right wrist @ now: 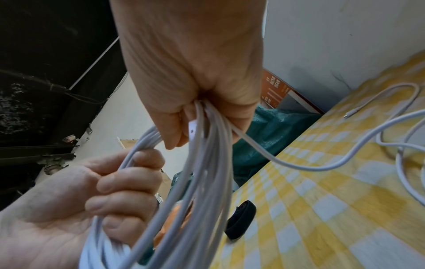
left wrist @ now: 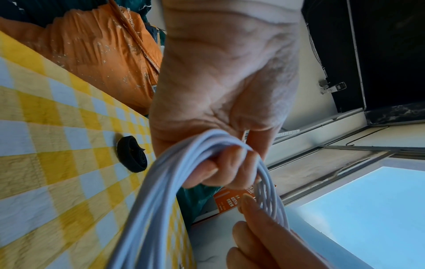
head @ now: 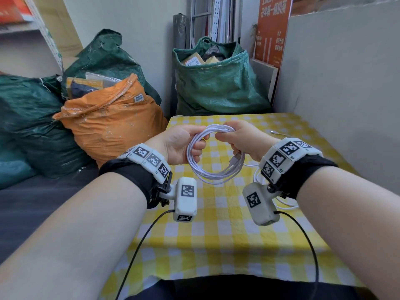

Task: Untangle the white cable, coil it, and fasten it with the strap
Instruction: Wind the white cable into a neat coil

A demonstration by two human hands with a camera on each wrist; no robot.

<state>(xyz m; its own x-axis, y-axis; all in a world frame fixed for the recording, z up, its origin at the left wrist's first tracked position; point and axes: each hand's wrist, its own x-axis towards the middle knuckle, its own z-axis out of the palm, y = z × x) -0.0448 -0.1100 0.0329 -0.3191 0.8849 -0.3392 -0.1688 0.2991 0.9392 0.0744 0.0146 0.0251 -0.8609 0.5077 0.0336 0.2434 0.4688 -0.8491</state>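
The white cable [head: 213, 169] hangs as a coil of several loops above the yellow checked tablecloth [head: 216, 234]. My left hand [head: 184, 145] grips the coil's left side, fingers curled round the strands [left wrist: 207, 145]. My right hand [head: 236, 135] grips its top right, the strands [right wrist: 207, 127] bunched in the fist. A USB plug [head: 237, 158] dangles inside the loop. The cable's loose tail [right wrist: 345, 158] trails onto the cloth to its small end plug [head: 273, 132]. The black strap [left wrist: 133, 154], rolled up, lies on the cloth [right wrist: 241, 220] under the hands; the head view hides it.
An orange sack [head: 112, 120] and green sacks [head: 218, 83] stand beyond the table's far and left edges. A grey panel [head: 346, 83] borders the right side. Black leads [head: 140, 245] run from both wrist cameras over the near cloth.
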